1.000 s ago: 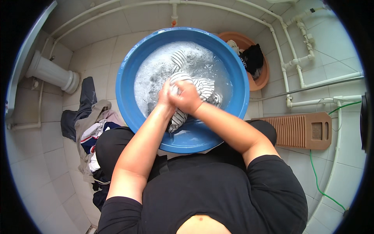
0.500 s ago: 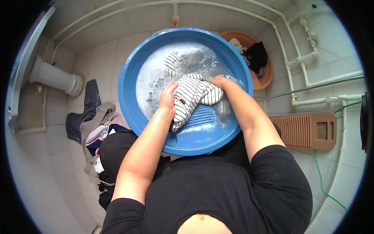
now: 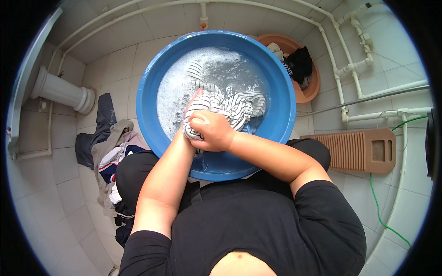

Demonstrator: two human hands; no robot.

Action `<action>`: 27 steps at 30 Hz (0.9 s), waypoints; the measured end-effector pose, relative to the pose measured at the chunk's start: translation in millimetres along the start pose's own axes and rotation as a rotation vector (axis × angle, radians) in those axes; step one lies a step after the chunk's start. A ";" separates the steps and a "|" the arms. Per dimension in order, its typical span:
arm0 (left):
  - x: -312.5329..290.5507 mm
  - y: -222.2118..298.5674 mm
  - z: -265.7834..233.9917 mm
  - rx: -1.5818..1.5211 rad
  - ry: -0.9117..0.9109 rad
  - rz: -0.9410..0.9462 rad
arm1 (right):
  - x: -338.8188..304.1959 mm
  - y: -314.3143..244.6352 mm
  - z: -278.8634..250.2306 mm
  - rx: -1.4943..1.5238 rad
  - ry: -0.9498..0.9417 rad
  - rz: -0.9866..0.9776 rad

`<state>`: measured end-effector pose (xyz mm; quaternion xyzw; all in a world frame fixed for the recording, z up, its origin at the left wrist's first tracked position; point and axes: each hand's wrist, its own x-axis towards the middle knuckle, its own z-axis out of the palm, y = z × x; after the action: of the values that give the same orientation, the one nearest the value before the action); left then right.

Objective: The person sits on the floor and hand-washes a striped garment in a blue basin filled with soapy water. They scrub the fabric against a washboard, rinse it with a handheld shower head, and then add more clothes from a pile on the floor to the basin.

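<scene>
A wet white garment with dark stripes (image 3: 242,108) lies bunched in the soapy water of a large blue basin (image 3: 286,110). Part of the same cloth shows through the foam at the upper left. My right hand (image 3: 212,132) has crossed to the left, its fingers closed round a fold of the striped cloth over my left wrist. Striped cloth covers most of my left hand (image 3: 190,106); only a reddish edge shows beside the foam, and most fingers are hidden. The basin's ridged inner slope is largely covered by the garment and my right arm.
An orange-brown basin (image 3: 312,94) with dark and pale clothes stands behind at the right. A brown washboard (image 3: 352,149) lies to the right, near a green hose (image 3: 379,204). Piled clothes (image 3: 109,145) lie on the left floor. White pipes (image 3: 340,87) line the walls.
My right hand has moved from the garment's far right side to the left, over my left wrist. The striped cloth has been drawn over my left hand and now hides most of it.
</scene>
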<state>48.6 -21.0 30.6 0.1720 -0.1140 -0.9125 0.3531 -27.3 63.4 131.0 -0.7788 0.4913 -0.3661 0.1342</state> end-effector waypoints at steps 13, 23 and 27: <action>-10.2 -16.1 18.9 0.301 0.387 0.023 | -7.2 11.9 17.2 -0.001 0.144 0.178; -17.6 7.3 47.5 0.069 0.351 -0.102 | -19.2 186.1 -32.3 -0.218 0.159 0.917; -23.0 7.5 58.1 0.251 0.472 -0.001 | -52.7 224.8 -41.9 0.349 -0.317 1.421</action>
<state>46.1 -5.7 91.6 0.4226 -0.1409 -0.8260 0.3454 -219.8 7.0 9.2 -0.2848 0.7856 -0.1473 0.5292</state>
